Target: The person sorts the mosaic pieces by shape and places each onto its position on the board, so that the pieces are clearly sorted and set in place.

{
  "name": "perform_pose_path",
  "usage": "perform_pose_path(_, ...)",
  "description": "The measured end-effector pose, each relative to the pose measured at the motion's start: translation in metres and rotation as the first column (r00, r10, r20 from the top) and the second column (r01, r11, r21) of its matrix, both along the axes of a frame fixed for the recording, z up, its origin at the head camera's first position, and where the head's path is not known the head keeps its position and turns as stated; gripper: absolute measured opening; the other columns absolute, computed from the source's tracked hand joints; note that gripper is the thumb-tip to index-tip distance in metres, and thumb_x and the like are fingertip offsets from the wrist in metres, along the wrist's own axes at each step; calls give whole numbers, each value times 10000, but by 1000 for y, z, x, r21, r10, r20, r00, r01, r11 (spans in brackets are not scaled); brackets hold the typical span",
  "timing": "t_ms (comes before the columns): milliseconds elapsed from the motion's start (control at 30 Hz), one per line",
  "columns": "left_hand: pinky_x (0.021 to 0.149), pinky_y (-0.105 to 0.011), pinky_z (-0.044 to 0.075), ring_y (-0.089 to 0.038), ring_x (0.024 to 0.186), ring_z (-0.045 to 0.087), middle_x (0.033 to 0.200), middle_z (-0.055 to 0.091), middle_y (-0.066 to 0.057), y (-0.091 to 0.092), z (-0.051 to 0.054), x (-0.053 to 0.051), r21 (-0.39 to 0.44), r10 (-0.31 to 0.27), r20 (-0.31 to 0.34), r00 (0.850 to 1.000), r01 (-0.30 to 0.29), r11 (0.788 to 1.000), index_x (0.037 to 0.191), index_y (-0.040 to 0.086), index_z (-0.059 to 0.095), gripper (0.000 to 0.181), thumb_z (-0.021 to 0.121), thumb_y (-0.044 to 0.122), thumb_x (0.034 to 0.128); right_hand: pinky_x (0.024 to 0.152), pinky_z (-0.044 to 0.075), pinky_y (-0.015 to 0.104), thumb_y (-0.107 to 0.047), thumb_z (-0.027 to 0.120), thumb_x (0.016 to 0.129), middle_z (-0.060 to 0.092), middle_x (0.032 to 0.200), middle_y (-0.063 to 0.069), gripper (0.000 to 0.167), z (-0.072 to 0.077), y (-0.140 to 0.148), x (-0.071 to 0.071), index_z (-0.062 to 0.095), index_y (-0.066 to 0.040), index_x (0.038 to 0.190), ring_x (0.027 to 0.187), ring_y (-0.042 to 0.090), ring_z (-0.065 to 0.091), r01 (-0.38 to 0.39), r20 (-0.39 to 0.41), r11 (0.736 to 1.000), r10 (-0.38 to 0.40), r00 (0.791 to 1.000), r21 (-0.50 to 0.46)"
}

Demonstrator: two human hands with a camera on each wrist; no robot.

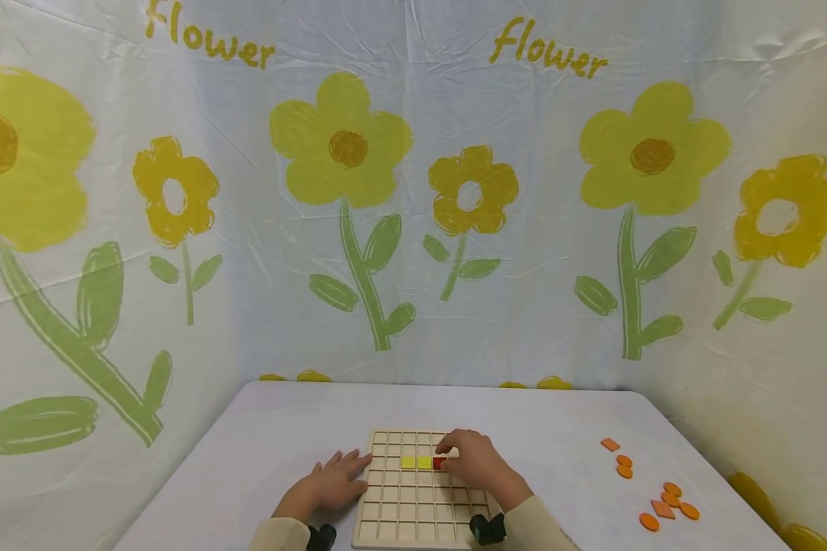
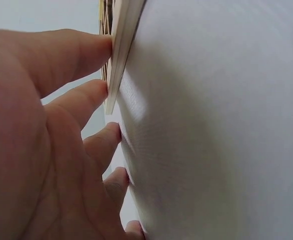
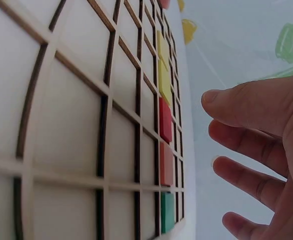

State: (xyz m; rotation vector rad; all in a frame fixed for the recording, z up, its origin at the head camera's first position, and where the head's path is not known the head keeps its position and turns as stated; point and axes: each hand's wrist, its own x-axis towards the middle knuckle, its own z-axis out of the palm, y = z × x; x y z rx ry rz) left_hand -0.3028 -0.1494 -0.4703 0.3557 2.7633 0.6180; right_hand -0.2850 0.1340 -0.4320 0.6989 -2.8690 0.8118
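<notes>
A pale wooden grid board lies on the table. One row of its cells holds two yellow squares and a red square. In the right wrist view, a duller red square and a green square continue that row; my hand hides them from the head view. My left hand lies at the board's left side, fingers spread, thumb and a fingertip touching its edge. Above the row hovers my right hand, its fingers loosely bent, apart from the squares and holding nothing.
Several orange pieces lie on the right part of the white table, among them an orange oval and an orange diamond. A flower-printed cloth hangs behind the table and along both sides.
</notes>
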Motion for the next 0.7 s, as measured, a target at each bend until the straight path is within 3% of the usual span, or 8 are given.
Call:
perform_pose_path(233,1105,-744,107,-490,1432,231,1529,389,-151,-2,-4,-3,17,-9,2,1000,9,1000,1427,170,489,523,546,354,941,853,506,550,-174,692,884,697,1019,48,171,3,23,4,726,-88,1028,1018,330,633,9,-21,1000,-8,1000,16)
perform_pose_path(433,1107,-742,104,-485,1433,231,1528,389,-147,-2,-6,-5,20,-5,-2,1000,5,1000,1423,177,494,517,545,357,941,874,494,576,-93,704,848,694,1012,48,163,5,43,8,726,-78,1008,1018,337,633,47,-21,999,-47,999,14)
perform_pose_path(700,1110,-739,107,-486,1432,232,1527,389,-151,-1,-5,-4,25,-2,5,1000,2,1000,1420,168,497,518,551,349,938,847,511,501,-101,734,820,686,972,-3,170,4,70,14,724,-110,990,972,285,641,110,-24,993,-110,994,29)
